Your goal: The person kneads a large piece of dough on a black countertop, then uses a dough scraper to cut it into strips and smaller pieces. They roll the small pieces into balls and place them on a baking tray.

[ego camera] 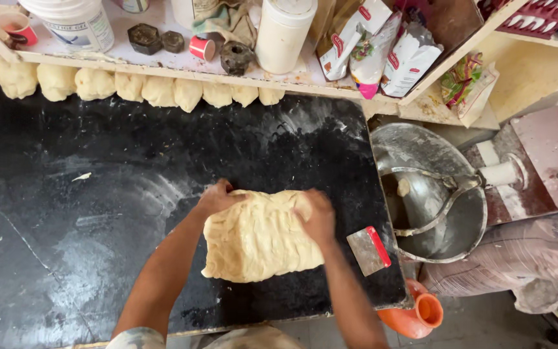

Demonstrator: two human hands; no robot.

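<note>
1. The black worktop (98, 213) fills most of the view, dusted with flour, and everything in play sits toward its right side.
2. Off the right edge stands the steel mixer bowl (434, 194), its hook resting inside; it looks nearly empty, though the bottom is partly in shadow and I can't be sure.
3. Here's the main event: a big slab of pale dough (259, 236) lies flat on the worktop, close to the front edge, rough and lumpy on top. It looks heavy and soft, the sort that sags and stretches if lifted by one corner, and probably a bit tacky. Best held from the far edge with both hands spread wide, or scooped from under.
4. A row of dough balls (137, 87) lines the back edge under the shelf, well apart from the slab.
5. The left hand (217, 197) presses on the slab's far left corner, fingers curled over the edge and gripping it.
6. The right hand (318, 216) bears down on the far right corner, fingers bent into the dough.
7. A metal scraper with a red handle (369, 250) lies just beside the right forearm, untouched.
</note>
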